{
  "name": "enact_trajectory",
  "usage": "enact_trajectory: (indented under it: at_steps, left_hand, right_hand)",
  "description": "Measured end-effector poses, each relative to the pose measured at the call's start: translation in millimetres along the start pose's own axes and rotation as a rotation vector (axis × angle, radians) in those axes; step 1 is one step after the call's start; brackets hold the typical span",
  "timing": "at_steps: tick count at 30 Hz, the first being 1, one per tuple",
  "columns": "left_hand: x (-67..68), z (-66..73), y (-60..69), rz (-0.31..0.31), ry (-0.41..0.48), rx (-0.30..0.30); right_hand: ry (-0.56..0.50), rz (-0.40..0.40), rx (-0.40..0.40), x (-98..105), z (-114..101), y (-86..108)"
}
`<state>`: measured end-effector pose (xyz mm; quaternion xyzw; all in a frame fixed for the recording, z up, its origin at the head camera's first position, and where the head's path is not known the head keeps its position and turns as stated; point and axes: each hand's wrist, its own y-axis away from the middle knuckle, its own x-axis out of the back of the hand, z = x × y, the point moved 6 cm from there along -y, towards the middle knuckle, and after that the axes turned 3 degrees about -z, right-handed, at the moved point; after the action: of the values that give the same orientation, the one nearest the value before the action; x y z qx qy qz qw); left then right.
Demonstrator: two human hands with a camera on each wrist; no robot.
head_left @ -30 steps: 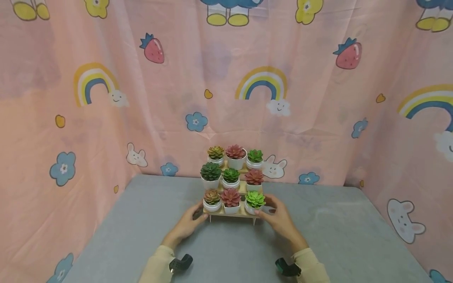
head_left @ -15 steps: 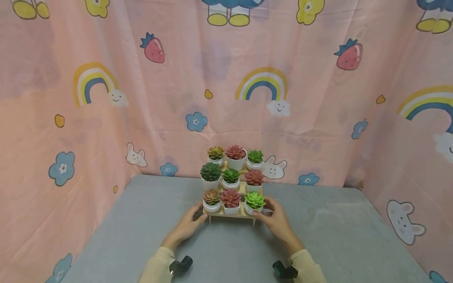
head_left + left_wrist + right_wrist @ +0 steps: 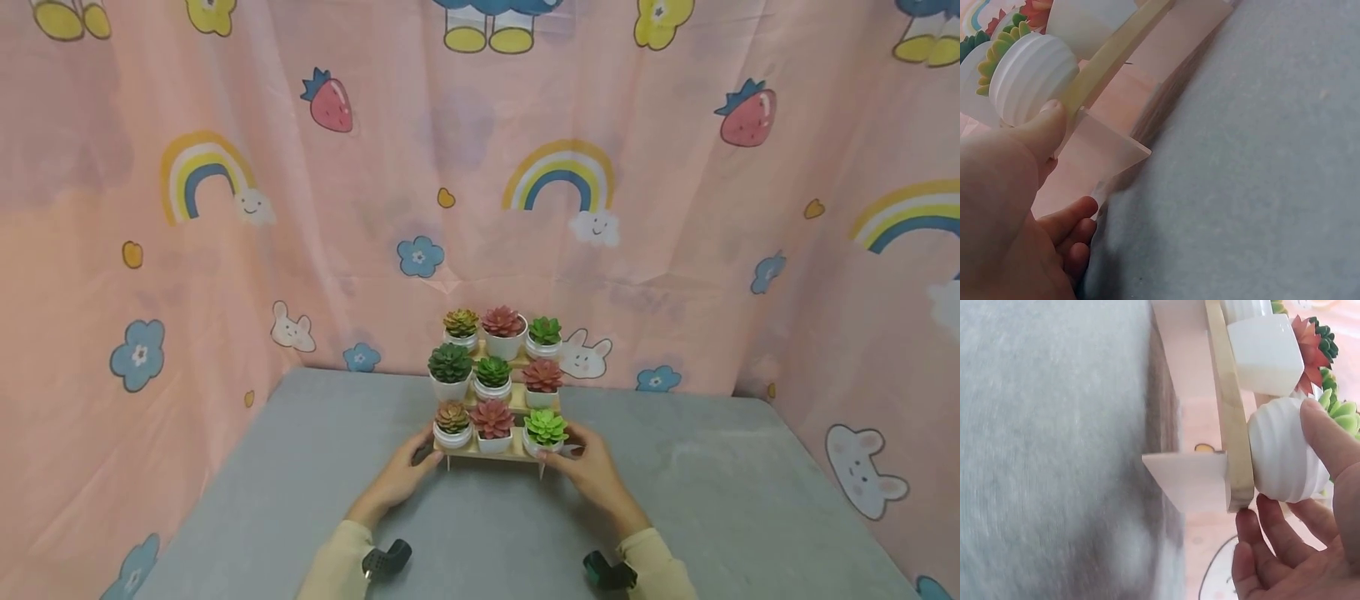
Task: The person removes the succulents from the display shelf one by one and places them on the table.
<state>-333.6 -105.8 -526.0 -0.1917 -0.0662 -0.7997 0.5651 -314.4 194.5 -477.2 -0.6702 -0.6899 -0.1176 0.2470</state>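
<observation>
A three-tier wooden plant stand with clear legs stands on the grey table, each tier bearing potted succulents in white pots. My left hand holds the left end of the bottom tier, thumb against its edge beside the ribbed pot of the brownish succulent. Its index finger is mostly hidden; the other fingers curl beside the clear leg. My right hand grips the ribbed pot of the light green succulent at the bottom right, thumb in front and fingers at its outer side.
A pink cloth printed with rainbows and strawberries hangs behind and at both sides of the grey table. A reddish succulent in a square pot stands between the two ribbed pots on the bottom tier.
My right hand shifted slightly left, then back right, with the light green succulent's pot moving slightly along. The left hand stays in place. The head view has shifted a little.
</observation>
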Motion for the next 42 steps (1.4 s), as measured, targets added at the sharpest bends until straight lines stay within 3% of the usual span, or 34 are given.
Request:
enact_trajectory:
  at_steps: [10, 20, 29, 36, 42]
  left_hand:
    - [0.8, 1.1, -0.3, -0.012, -0.014, 0.018]
    - [0.7, 2.3, 1.4, -0.015, -0.015, 0.009]
    - [0.9, 0.4, 0.6, -0.015, -0.024, 0.026]
    - [-0.2, -0.3, -3.1, -0.030, -0.010, -0.002]
    - [1.3, -0.4, -1.4, -0.024, -0.002, 0.009]
  right_hand:
    - [-0.051, -0.036, -0.025, 38.8, 3.1, 3.3]
    - [-0.035, 0.141, -0.147, 72.7, 16.7, 7.3]
    - [-0.035, 0.180, -0.164, 67.6, 37.0, 2.9]
    - [-0.028, 0.132, -0.205, 59.8, 55.7, 0.4]
    - [0.067, 0.068, -0.207, 51.4, 63.5, 1.9]
